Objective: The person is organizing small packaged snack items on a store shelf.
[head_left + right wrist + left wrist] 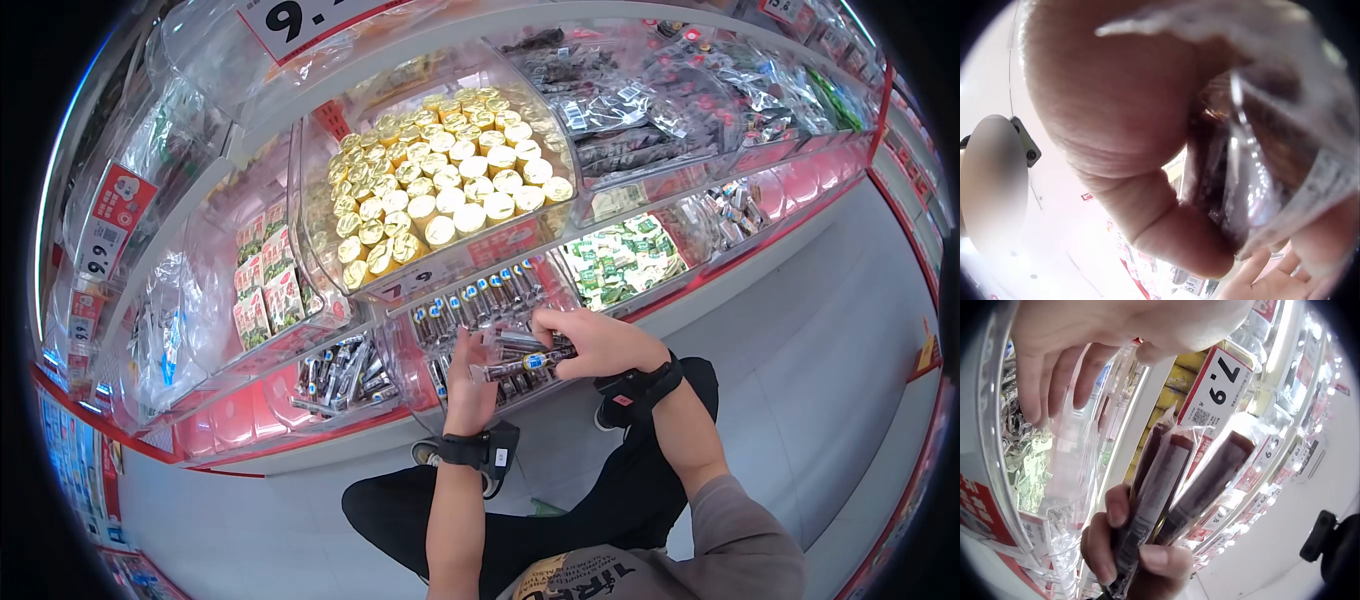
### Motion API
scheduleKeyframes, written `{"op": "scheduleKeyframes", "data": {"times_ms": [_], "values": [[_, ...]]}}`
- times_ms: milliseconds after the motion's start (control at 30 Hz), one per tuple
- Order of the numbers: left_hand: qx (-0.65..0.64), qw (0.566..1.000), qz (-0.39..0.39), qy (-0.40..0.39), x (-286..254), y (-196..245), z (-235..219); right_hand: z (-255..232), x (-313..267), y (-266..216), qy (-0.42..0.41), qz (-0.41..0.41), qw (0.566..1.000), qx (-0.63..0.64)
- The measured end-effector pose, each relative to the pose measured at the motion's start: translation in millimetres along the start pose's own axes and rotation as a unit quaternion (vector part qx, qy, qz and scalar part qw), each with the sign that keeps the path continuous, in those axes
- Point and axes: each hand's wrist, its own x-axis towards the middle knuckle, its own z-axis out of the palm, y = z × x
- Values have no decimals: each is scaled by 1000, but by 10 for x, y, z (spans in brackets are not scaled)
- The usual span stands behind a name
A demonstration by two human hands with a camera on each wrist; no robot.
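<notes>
Several dark wrapped sticks with blue and yellow labels are gripped by the right hand over the lower bin. In the left wrist view the right hand's fingers curl round these brown sticks in clear film. The right wrist view shows its thumb and fingers close against the clear wrapping. Beside the sticks' left ends, the left hand is raised, fingers extended and holding nothing; in the left wrist view its fingers hang relaxed.
Similar sticks stand in rows in the lower bin. Above is a tray of gold-wrapped rolls with a price tag. Green-white packets lie to the right, red-white packets to the left. Clear plastic bin walls surround the hands.
</notes>
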Motion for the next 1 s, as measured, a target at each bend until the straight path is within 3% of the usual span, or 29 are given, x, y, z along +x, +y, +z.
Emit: {"op": "scheduleKeyframes", "data": {"times_ms": [33, 133, 167, 267, 467, 633, 667, 767, 833, 1000], "values": [[-18, 999, -10, -44, -9, 44, -21, -25, -14, -32, -23, 6, 1000, 11], [-32, 994, -93, -53, -71, 140, 56, -31, -7, 22, -53, -38, 998, 12], [-60, 984, -140, -90, -61, 150, 35, -24, 2, 34, -57, -39, 998, 1], [-56, 964, -160, -207, -59, 178, 1, 20, 27, 83, -50, -41, 998, -15], [-43, 972, -157, -170, -130, 232, 78, -31, 14, 44, 56, -64, 996, -5], [-14, 977, -106, -182, -97, 183, 12, 1, 73, 178, 122, -52, 989, -60], [-6, 977, -95, -191, -83, 169, -21, 20, 84, 175, 141, -39, 989, -28], [-40, 992, -69, -101, -133, 189, 84, 52, 120, 177, 190, -14, 978, 82], [-71, 994, -25, -85, -136, 163, 59, 61, 134, 207, 213, -14, 961, 175], [-88, 994, 16, -58, -148, 118, -20, 57, 145, 99, 168, 64, 951, 254]]}}
